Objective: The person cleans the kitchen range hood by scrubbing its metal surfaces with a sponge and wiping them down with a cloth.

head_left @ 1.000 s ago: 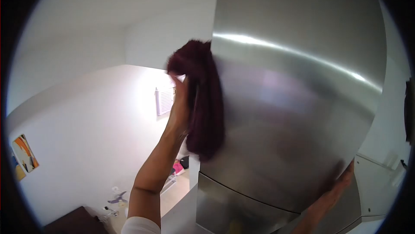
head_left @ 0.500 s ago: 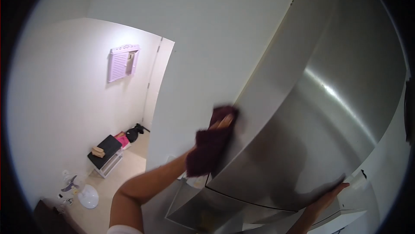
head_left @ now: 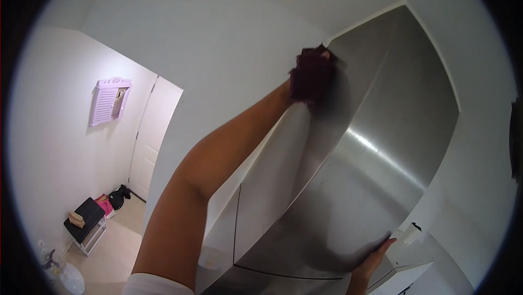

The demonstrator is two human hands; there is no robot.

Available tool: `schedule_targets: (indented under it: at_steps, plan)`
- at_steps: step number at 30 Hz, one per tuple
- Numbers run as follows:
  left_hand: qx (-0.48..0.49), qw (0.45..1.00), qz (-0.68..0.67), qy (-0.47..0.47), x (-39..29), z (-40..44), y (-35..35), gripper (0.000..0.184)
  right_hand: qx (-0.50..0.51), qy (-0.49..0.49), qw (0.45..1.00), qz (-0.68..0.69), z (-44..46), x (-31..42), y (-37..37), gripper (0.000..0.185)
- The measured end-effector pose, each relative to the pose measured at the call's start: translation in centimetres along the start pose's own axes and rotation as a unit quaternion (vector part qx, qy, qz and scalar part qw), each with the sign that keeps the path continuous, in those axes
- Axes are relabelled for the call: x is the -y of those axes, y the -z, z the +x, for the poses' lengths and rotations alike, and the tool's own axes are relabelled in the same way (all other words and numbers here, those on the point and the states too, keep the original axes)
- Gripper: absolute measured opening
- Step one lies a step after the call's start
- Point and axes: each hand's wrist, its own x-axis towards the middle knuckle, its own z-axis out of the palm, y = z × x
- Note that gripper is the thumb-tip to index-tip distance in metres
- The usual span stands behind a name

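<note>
A dark maroon cloth [head_left: 310,80] is pressed against the upper part of the narrow left side of a tall stainless steel fridge [head_left: 376,169]. Most of my left hand [head_left: 325,55] is hidden by this cloth, with only a bit of finger showing at its top. Lower down, my right hand [head_left: 376,257] lies along the right edge of the fridge's front, fingers stretched out and holding nothing. A dark seam crosses the steel below, between the upper and lower doors.
On the far left wall hangs a lilac shuttered cabinet [head_left: 110,101], beside a white door [head_left: 150,142]. Below stand a black-topped bench [head_left: 86,219], bags [head_left: 117,197] and a white fan base [head_left: 72,280]. White cabinetry [head_left: 406,278] is at the lower right.
The view has swung left and up, showing the fridge's side and top. My left hand has moved with the cloth from the front's left edge to high on the side. My right hand stays at the right edge.
</note>
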Motion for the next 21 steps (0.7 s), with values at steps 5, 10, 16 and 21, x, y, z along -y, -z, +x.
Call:
schedule_targets:
  at_steps: [5, 10, 16, 21]
  plan:
    - [-0.099, 0.783, 0.528, -0.315, -7.9, 4.4, 3.7, 0.011, -0.009, 0.042, 0.998, -0.045, 0.8, -1.4, 1.5, 0.077]
    - [-0.148, 0.954, -0.21, 0.152, -18.0, 3.4, 1.4, 0.033, 0.02, 0.013, 1.0, -0.003, 0.1, -0.4, 0.0, 0.08]
    - [-0.071, 0.972, -0.186, 0.123, -24.6, 6.6, 1.5, 0.05, -0.003, 0.02, 1.0, -0.006, 0.2, -0.5, 0.0, 0.077]
    - [-0.102, 0.988, -0.076, 0.083, -26.7, 6.6, 1.0, 0.041, -0.082, 0.063, 0.992, -0.071, 0.3, -0.8, 0.3, 0.078]
